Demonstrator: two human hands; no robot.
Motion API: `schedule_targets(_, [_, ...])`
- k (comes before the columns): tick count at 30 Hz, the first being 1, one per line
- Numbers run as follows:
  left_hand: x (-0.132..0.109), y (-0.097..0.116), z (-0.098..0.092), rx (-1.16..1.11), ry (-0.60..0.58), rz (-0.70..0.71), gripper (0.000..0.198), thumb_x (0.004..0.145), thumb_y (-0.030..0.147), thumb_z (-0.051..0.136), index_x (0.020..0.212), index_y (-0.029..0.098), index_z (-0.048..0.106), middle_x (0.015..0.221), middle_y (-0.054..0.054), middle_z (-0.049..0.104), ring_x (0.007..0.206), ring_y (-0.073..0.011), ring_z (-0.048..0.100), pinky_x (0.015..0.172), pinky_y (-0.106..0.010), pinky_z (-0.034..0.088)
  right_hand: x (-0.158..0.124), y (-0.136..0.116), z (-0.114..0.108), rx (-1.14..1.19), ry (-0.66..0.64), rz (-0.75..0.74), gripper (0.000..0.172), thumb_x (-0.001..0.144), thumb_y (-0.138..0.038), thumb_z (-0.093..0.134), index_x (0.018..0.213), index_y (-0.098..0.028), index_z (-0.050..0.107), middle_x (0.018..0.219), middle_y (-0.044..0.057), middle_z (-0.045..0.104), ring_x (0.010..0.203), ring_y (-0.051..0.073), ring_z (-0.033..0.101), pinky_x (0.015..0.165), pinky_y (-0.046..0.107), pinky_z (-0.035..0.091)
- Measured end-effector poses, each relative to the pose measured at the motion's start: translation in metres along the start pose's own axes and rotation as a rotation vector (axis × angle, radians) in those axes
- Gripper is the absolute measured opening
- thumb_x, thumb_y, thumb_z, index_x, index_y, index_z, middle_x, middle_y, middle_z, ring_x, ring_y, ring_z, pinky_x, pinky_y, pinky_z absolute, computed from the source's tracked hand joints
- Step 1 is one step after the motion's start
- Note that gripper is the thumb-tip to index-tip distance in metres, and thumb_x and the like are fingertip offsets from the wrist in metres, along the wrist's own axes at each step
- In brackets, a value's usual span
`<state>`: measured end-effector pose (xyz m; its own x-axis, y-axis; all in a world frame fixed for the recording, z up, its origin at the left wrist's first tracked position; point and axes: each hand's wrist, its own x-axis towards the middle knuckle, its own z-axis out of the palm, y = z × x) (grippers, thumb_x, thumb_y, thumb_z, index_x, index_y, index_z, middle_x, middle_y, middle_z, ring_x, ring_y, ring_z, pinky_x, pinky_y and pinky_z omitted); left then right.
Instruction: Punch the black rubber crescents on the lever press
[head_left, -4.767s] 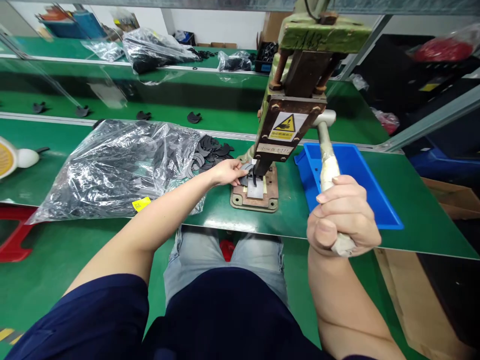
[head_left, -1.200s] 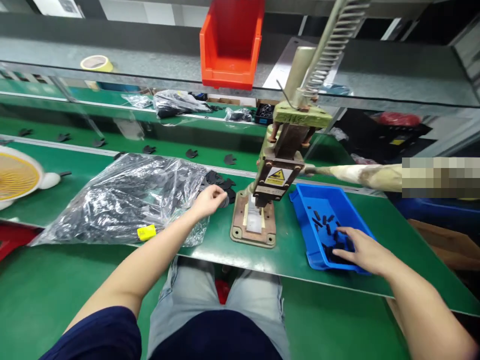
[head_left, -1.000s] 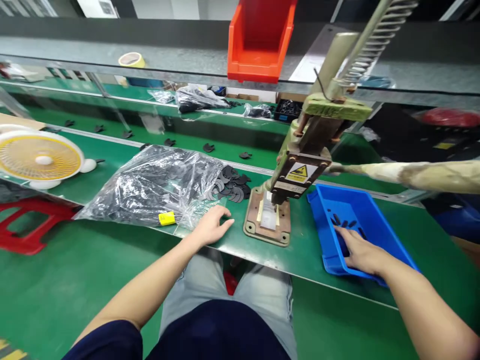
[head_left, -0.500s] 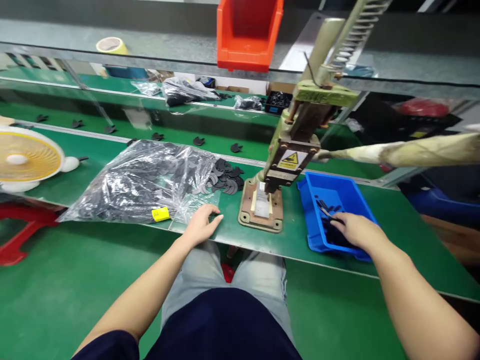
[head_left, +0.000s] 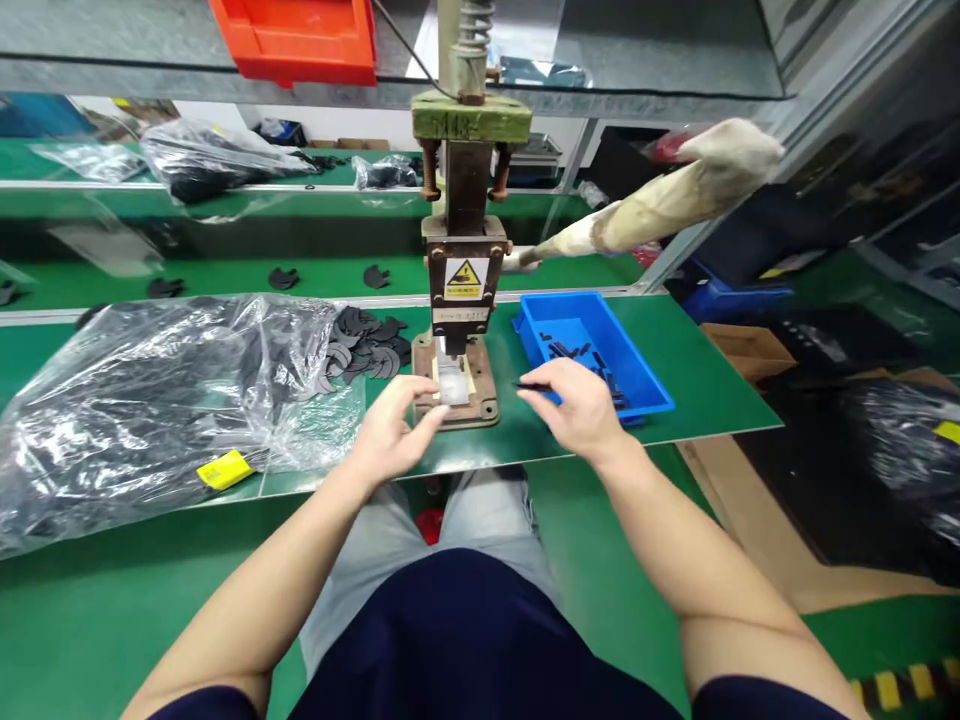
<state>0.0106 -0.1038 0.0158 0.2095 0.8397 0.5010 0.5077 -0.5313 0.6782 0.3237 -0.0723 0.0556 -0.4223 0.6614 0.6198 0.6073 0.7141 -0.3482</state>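
A hand press (head_left: pixel 463 262) stands on the green table (head_left: pixel 697 380), its wrapped lever (head_left: pixel 660 200) raised to the right. My right hand (head_left: pixel 574 410) hovers just right of the press base (head_left: pixel 457 392) and pinches a thin black strip (head_left: pixel 534 386). My left hand (head_left: pixel 394 432) hangs just left of the base, fingers apart and holding nothing. Black crescent pieces (head_left: pixel 367 345) lie in a loose pile left of the press.
A blue tray (head_left: pixel 592 350) with small black strips sits right of the press. A large clear bag of black parts (head_left: pixel 150 390) covers the left of the table. A conveyor belt (head_left: pixel 225 270) runs behind with scattered pieces. An orange bin (head_left: pixel 300 35) sits on the shelf above.
My right hand has left the blue tray with a black strip and come beside the press base. My left hand has lifted off the table edge toward the base. The view has swung right.
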Motion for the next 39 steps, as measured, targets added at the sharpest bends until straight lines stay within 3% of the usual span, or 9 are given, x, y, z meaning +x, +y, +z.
schedule_targets(4, [0.005,0.026,0.011,-0.088,-0.061,0.058,0.030,0.101,0.037,0.071,0.128,0.025,0.065,0.121,-0.011,0.074,0.113,-0.0245,0.072,0.101,-0.043,0.058,0.004,-0.027,0.036,0.166,0.006,-0.084,0.017,0.097,-0.030,0.073,0.112,-0.024,0.072,0.100,0.006,0.079,0.091,0.020,0.073,0.081,0.038,0.062])
schedule_targets(10, [-0.003,0.031,0.008,-0.151,-0.084,0.018,0.023,0.103,0.036,0.070,0.124,0.026,0.069,0.113,-0.008,0.077,0.104,-0.0222,0.074,0.094,-0.040,0.060,0.005,-0.036,0.064,0.279,-0.002,-0.113,0.013,0.098,-0.029,0.071,0.109,-0.023,0.071,0.098,0.005,0.081,0.088,0.019,0.074,0.079,0.037,0.062])
schedule_targets(15, [-0.007,0.029,0.008,-0.136,-0.084,-0.028,0.018,0.103,0.037,0.070,0.116,0.024,0.070,0.108,-0.008,0.078,0.100,-0.0216,0.074,0.092,-0.039,0.059,0.003,-0.035,0.070,0.289,-0.015,-0.128,0.015,0.098,-0.029,0.071,0.112,-0.022,0.072,0.101,0.005,0.081,0.089,0.018,0.075,0.081,0.036,0.062])
schedule_targets(26, [-0.007,0.022,0.008,-0.148,-0.063,0.020,0.011,0.101,0.029,0.072,0.110,0.024,0.071,0.100,-0.005,0.077,0.092,-0.0190,0.072,0.087,-0.035,0.056,-0.008,-0.026,0.069,0.284,-0.048,-0.074,0.022,0.099,-0.029,0.070,0.120,-0.023,0.073,0.104,0.007,0.082,0.094,0.020,0.076,0.084,0.038,0.063])
schedule_targets(30, [-0.008,0.023,0.006,-0.254,-0.110,-0.142,0.014,0.101,0.035,0.072,0.108,0.023,0.072,0.101,-0.005,0.077,0.093,-0.0184,0.072,0.088,-0.034,0.056,-0.008,-0.024,0.069,0.258,-0.036,-0.124,0.028,0.100,-0.023,0.068,0.127,-0.024,0.072,0.109,0.007,0.082,0.096,0.019,0.076,0.087,0.037,0.063])
schedule_targets(34, [-0.006,0.022,0.008,-0.605,-0.282,-0.453,0.026,0.099,0.046,0.074,0.099,0.021,0.069,0.090,-0.004,0.075,0.084,-0.0166,0.071,0.080,-0.031,0.057,-0.002,-0.028,0.069,0.181,-0.074,-0.244,0.029,0.101,-0.022,0.065,0.129,-0.024,0.072,0.109,0.007,0.082,0.095,0.018,0.076,0.083,0.035,0.061])
schedule_targets(36, [-0.002,0.017,0.009,-0.743,-0.343,-0.534,0.032,0.093,0.047,0.081,0.092,0.020,0.064,0.084,-0.002,0.072,0.078,-0.0150,0.068,0.075,-0.029,0.055,0.000,-0.028,0.067,0.147,-0.100,-0.283,0.029,0.101,-0.023,0.065,0.129,-0.024,0.072,0.109,0.006,0.082,0.095,0.017,0.076,0.081,0.034,0.060])
schedule_targets(39, [0.006,0.000,0.011,-0.832,-0.287,-0.576,0.039,0.083,0.045,0.091,0.098,0.020,0.065,0.080,0.001,0.069,0.073,-0.0129,0.066,0.071,-0.027,0.053,0.005,-0.021,0.055,0.087,-0.074,-0.224,0.032,0.102,-0.024,0.063,0.132,-0.024,0.072,0.113,0.007,0.082,0.100,0.018,0.076,0.083,0.035,0.060])
